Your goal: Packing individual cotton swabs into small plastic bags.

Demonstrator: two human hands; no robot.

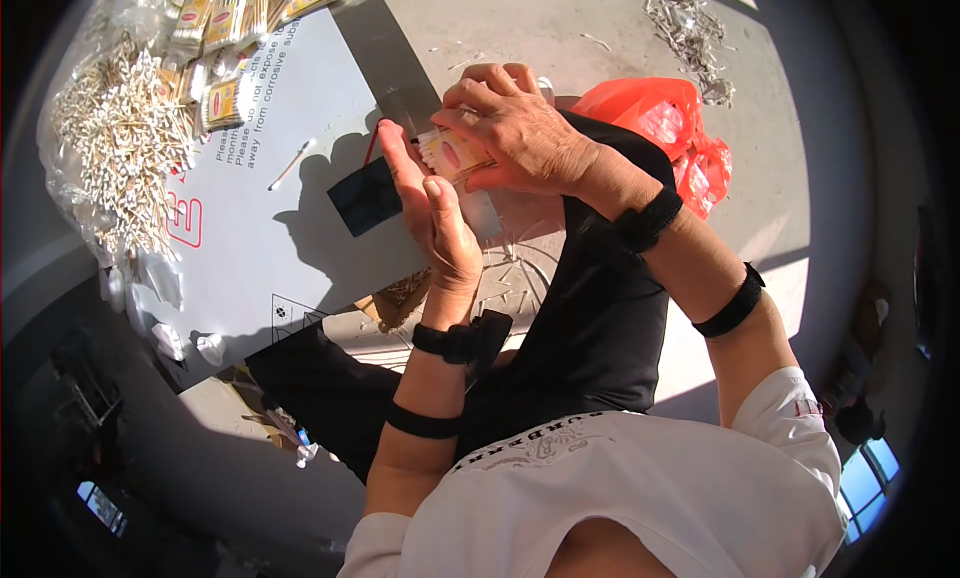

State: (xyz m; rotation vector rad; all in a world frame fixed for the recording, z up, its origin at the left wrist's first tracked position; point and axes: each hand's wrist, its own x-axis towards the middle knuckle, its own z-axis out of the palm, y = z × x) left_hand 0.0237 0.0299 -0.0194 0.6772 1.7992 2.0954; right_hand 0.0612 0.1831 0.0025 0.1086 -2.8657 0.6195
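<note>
My right hand (530,128) is closed around a small clear pack of cotton swabs (462,156) with a yellow and pink label. The white swab tips at the pack's left end face my left hand (432,213). That hand is open, its fingers stretched out and its palm turned toward the pack. Whether the palm touches the tips I cannot tell. Below and left of it, a dark flat rectangle (362,198) lies on the grey printed board (330,88). Further left on the board is a single cotton swab (290,166).
A big heap of loose cotton swabs (125,148) in clear plastic covers the board's left side, with several filled packs (230,16) above it. Red plastic bags (640,108) lie right of my knee. More swabs (690,38) litter the floor; a cardboard box (400,296) sits below the board.
</note>
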